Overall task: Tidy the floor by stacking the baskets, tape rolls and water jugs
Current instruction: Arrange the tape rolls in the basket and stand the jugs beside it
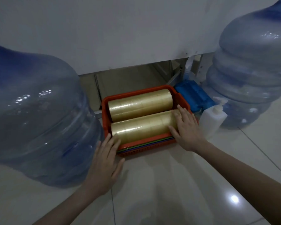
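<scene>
Left hand (104, 159) and right hand (188, 129), fingers straight and clamping nothing, touch the ends of the near row of yellowish tape rolls (141, 127). Rolls lie inside nested orange plastic baskets (146, 148); translucent blue water jugs (39, 111) flank them, apparently not yet stacked.
</scene>
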